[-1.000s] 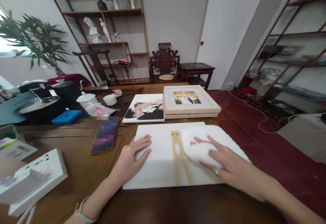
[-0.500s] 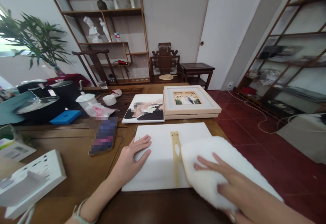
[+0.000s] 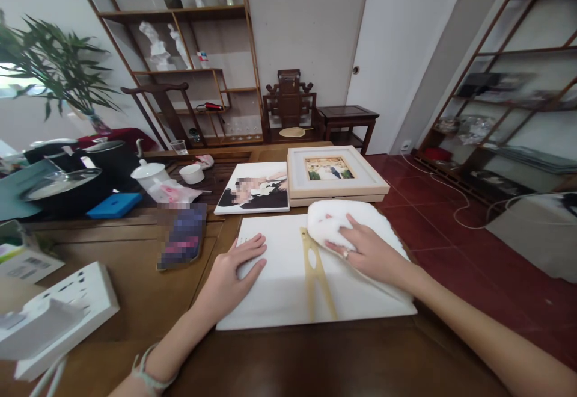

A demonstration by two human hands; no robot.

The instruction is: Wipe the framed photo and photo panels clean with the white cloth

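A white flat panel [image 3: 265, 301] lies on the wooden table in front of me. Along its middle is a yellowish A-shaped piece [image 3: 311, 264] with two legs and an oval opening. My left hand [image 3: 238, 270] rests flat on the panel's left side, fingers stretched out. A fluffy white cloth [image 3: 322, 219] is bunched under my right hand [image 3: 365, 246], which grips and presses it onto the panel's upper right. The cloth hides that corner and touches the A-shaped piece's upper right side.
Behind the panel lie a photo print [image 3: 256, 189] and stacked pale wooden frames [image 3: 374, 183]. To the left are a phone [image 3: 184, 237], a power strip [image 3: 85, 295], a blue box [image 3: 112, 204], a white lidded bowl [image 3: 148, 171] and a dark pan [image 3: 63, 195].
My right hand has moved the cloth away from me, from the panel's lower right to its upper right. Both legs of the A-shaped piece now show. My left hand stays in place.
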